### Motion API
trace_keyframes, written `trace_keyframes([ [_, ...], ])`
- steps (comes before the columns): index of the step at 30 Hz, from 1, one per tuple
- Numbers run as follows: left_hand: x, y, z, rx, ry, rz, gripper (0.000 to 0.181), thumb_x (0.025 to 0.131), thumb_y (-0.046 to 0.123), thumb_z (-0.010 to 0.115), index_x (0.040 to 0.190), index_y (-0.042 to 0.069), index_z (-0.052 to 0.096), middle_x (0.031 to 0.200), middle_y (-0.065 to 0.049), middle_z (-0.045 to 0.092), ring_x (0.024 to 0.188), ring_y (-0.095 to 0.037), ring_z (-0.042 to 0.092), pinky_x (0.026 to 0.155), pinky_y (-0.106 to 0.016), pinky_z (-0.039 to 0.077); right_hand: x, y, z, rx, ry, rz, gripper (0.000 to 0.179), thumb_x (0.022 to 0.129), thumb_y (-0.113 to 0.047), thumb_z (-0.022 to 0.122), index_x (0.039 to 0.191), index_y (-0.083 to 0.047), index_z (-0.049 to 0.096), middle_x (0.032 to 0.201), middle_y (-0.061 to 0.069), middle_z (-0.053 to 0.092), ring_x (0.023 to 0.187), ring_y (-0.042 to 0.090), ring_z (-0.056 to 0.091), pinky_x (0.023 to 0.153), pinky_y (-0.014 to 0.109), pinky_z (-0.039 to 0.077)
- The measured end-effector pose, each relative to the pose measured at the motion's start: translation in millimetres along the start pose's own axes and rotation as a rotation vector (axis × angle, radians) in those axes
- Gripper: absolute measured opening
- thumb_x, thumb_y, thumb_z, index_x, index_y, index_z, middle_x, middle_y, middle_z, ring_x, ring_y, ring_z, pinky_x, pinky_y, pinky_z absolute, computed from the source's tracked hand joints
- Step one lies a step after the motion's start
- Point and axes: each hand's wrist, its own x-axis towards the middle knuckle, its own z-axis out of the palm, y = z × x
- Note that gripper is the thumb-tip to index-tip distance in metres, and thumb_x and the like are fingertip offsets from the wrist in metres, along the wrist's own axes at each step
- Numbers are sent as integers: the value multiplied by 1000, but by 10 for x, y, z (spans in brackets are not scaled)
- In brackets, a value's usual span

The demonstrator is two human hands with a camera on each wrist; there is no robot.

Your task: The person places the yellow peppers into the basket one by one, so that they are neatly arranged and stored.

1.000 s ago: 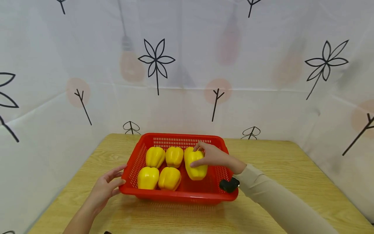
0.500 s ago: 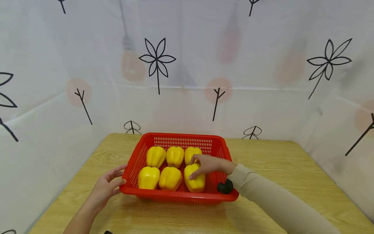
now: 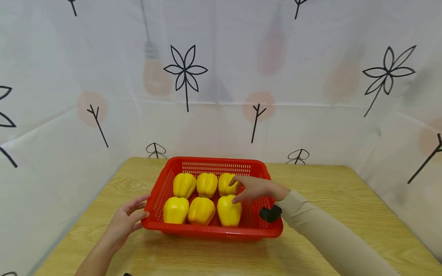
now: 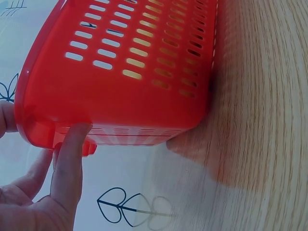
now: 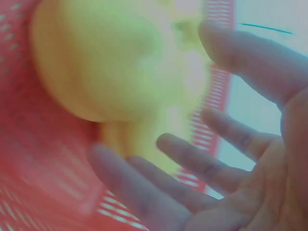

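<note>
Several yellow bell peppers (image 3: 174,211) lie in two rows in a red slotted plastic basket (image 3: 221,230). My left hand (image 3: 125,219) grips the basket's left rim. In the left wrist view its fingers (image 4: 68,161) rest along the outside of the wall, with the thumb at the rim's other side. Inside the basket's right part, my right hand (image 3: 254,188) hovers with spread fingers beside the front right bell pepper (image 3: 229,212) and holds nothing. The right wrist view shows that bell pepper (image 5: 110,62), blurred, beside the loosely extended fingers. Behind it, the back right bell pepper (image 3: 226,184) is partly covered by the right hand.
The basket stands on a light wooden table (image 3: 317,222). A white cloth (image 3: 221,126) printed with flowers and twigs hangs behind it and at the sides. A black device (image 3: 270,213) sits at the right wrist, over the basket's right wall.
The right hand lowered a bell pepper into the front right spot, then let go and drew back up and to the right. The left hand has stayed at the rim.
</note>
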Motion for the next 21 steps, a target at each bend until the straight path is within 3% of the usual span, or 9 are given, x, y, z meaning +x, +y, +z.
trace_keyframes([
  [6,21,-25,13,-1,-7,5,57,88,7,56,142,6,37,130,-18,40,98,-21,56,80,-34,53,-302,-5,-230,-68,206,-238,44,86,-27,67,121,-5,53,117,15,55,102,29,55,79,37,52],
  [14,54,-41,5,-13,-17,5,57,89,9,57,142,8,38,128,-17,39,97,-20,54,79,-32,53,-768,46,-213,73,510,-263,38,89,-27,63,120,-8,56,118,10,57,107,29,53,85,42,50],
  [17,68,-47,8,-20,-18,9,56,90,12,58,142,8,37,129,-16,38,98,-20,54,81,-32,52,-899,117,-162,98,580,-280,39,89,-23,63,122,-5,54,120,12,57,108,31,54,85,44,50],
  [21,36,-61,-37,-13,-16,2,55,92,17,57,142,7,37,128,-13,43,100,-18,53,81,-33,52,-1009,260,-77,51,612,-291,42,89,-22,63,125,-4,53,121,13,56,108,29,53,88,46,48],
])
